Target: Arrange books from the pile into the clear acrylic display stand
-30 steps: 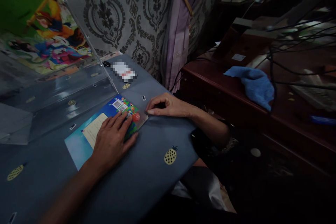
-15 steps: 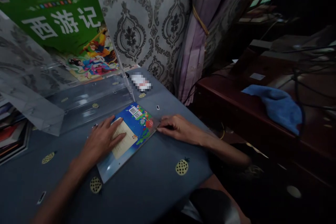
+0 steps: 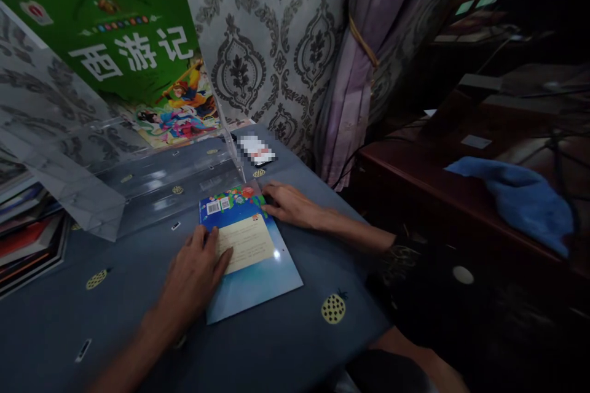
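A thin paperback book (image 3: 251, 298) lies back cover up on the table, blue with a cream text panel, a barcode and a colourful top edge. My left hand (image 3: 196, 270) rests on its left side, fingers stretched over the cover and panel edge. At the book's upper right corner, my right hand (image 3: 290, 206) is closed, thumb and fingers pinching the edge. Just beyond the book's top stands a clear acrylic book stand (image 3: 106, 212). A green-covered book (image 3: 138, 95) leans upright in it, with Chinese characters and cartoon figures on the front.
The table (image 3: 152, 356) wears a grey-blue cloth printed with pineapples. A stack of books (image 3: 32, 239) sits at the left. A blurred-out phone-like object (image 3: 255, 149) lies behind the stand's right end. On a dark red cabinet (image 3: 415, 178) at right lie a blue cloth (image 3: 520, 196) and cables.
The paperback has turned anticlockwise, its lower end swinging right. My right hand has followed its corner up and left, while my left hand stays on the cover. The view has shifted slightly.
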Action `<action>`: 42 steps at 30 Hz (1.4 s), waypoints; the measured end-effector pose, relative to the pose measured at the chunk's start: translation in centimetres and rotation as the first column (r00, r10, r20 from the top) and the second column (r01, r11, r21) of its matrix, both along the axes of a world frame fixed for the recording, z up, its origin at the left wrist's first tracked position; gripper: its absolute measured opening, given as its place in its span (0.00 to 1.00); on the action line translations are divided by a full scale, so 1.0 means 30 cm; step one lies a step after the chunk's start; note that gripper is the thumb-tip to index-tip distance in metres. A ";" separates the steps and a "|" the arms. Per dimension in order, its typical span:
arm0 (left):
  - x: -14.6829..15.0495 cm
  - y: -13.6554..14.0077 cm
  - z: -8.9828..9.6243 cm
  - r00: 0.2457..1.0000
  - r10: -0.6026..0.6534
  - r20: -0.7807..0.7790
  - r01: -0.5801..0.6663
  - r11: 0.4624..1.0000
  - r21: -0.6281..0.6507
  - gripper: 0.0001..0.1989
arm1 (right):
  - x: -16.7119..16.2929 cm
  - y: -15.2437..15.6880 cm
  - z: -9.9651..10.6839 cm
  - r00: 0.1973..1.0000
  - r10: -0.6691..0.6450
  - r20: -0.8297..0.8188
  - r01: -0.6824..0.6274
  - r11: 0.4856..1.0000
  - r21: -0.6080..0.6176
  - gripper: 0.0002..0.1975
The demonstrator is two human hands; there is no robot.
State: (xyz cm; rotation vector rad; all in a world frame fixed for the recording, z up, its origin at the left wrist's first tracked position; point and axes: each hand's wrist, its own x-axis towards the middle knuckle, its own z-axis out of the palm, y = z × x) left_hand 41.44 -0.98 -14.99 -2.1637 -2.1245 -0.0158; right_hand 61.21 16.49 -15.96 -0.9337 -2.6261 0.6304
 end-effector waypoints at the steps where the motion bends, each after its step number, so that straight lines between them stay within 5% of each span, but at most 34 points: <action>1: 0.003 0.005 0.002 1.000 0.000 -0.003 0.000 1.000 -0.001 0.22 | -0.008 0.010 -0.004 1.000 0.006 0.001 -0.006 1.000 0.004 0.07; 6: 0.019 0.017 0.016 1.000 -0.003 -0.031 0.002 1.000 -0.031 0.20 | -0.030 0.029 -0.001 1.000 0.016 0.024 -0.017 0.999 0.039 0.07; 11: 0.024 0.030 0.036 0.996 -0.011 -0.085 0.009 1.000 -0.022 0.16 | -0.044 -0.012 -0.003 0.994 -0.112 0.010 0.109 0.983 0.147 0.13; 18: 0.005 0.090 0.021 0.984 -0.159 -0.082 0.168 0.979 0.116 0.12 | -0.059 0.009 -0.025 0.996 -0.038 0.081 0.012 0.954 0.299 0.21; 22: -0.003 0.131 -0.011 0.972 -0.235 -0.008 0.233 0.960 0.152 0.09 | -0.053 0.037 -0.026 0.993 -0.080 0.091 0.051 0.957 0.286 0.25; 32: 0.154 0.108 -0.042 0.877 -0.446 0.179 0.437 0.895 0.086 0.26 | -0.052 0.059 -0.020 0.993 -0.068 0.099 0.050 0.983 0.175 0.29; 36: 0.210 0.060 -0.045 0.837 -0.525 0.152 0.520 0.851 0.073 0.33 | -0.054 0.071 -0.029 0.993 -0.075 0.087 0.061 0.987 0.151 0.30; 42: 0.239 0.039 -0.063 0.849 -0.528 0.031 0.516 0.840 0.168 0.27 | -0.056 0.091 -0.065 0.998 -0.040 0.043 0.031 0.979 0.200 0.30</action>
